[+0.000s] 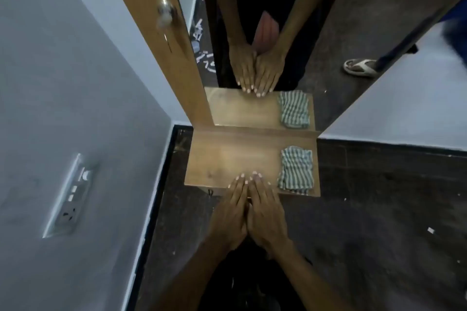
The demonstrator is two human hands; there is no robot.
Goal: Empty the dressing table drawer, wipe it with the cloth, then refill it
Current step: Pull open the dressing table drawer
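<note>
Wooden table top, rectangular and smooth, set against a mirror that doubles the scene. One cloth, green-and-white striped, folded and crinkled, lies on the top's right end. Two hands lie side by side, palms down: left hand and right hand, fingers straight and released, grasping nothing, tips resting on the top's front edge just left of the cloth. One grey socket plate sits in the left wall. Drawer not visible.
</note>
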